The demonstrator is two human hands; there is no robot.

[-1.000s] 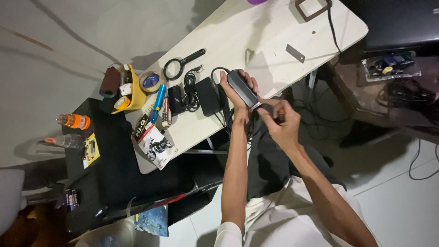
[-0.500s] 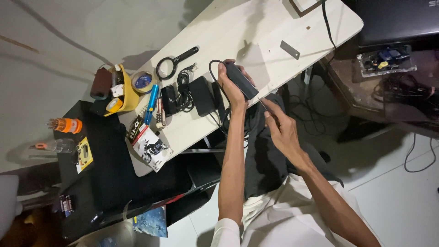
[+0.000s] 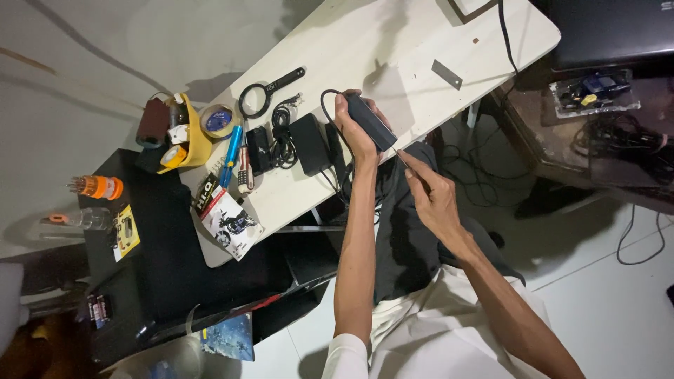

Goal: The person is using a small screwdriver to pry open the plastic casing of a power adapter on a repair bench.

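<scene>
My left hand (image 3: 353,133) grips a long black power adapter (image 3: 371,123) and holds it above the near edge of the white table (image 3: 393,49). A black cable (image 3: 326,105) loops out from the adapter's far end. My right hand (image 3: 430,191) is just right of the adapter and pinches a thin metal tool (image 3: 407,161). The tool's tip points at the adapter's near end.
On the table lie a magnifying glass (image 3: 265,91), a second black adapter (image 3: 310,143) with coiled cable, a blue tool (image 3: 229,147), tape rolls (image 3: 217,121) and a yellow holder (image 3: 193,140). A black side table (image 3: 161,260) holds a screwdriver set (image 3: 95,187) and packets. Cables lie on the floor at right.
My right hand has drawn back from the adapter's end and now sits lower right of it. My left hand still holds the adapter, and the view has shifted slightly.
</scene>
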